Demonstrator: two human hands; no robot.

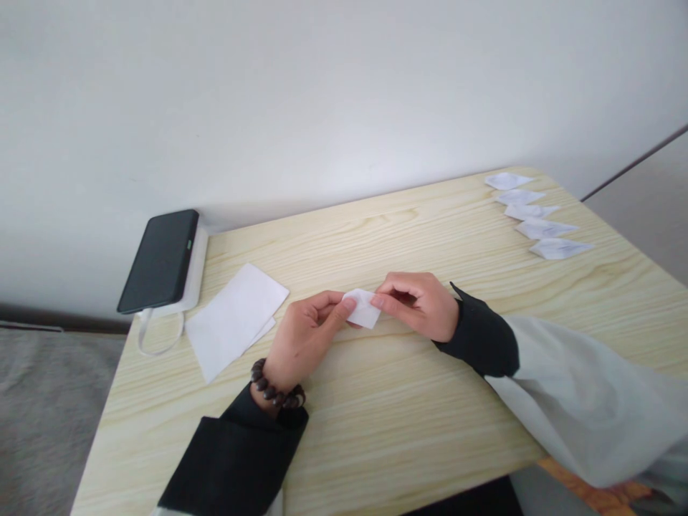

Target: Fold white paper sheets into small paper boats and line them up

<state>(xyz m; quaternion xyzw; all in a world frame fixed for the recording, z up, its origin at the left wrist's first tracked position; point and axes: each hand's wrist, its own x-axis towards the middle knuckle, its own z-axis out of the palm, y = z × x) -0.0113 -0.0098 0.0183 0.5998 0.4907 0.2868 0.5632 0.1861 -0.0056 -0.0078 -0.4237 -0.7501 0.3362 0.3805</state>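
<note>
A small folded piece of white paper is held between both hands above the middle of the wooden table. My left hand pinches its left edge, with the thumb on top. My right hand pinches its right edge between thumb and curled fingers. The undersides of the fold are hidden by the fingers. Left of my left hand lie white paper sheets, one partly under another. Several folded white paper shapes, pointed at the ends, lie in a row at the far right.
A dark phone rests on a white box at the table's back left corner, with a white cable looping beside it. A white wall rises behind the table. Grey carpet shows on the left.
</note>
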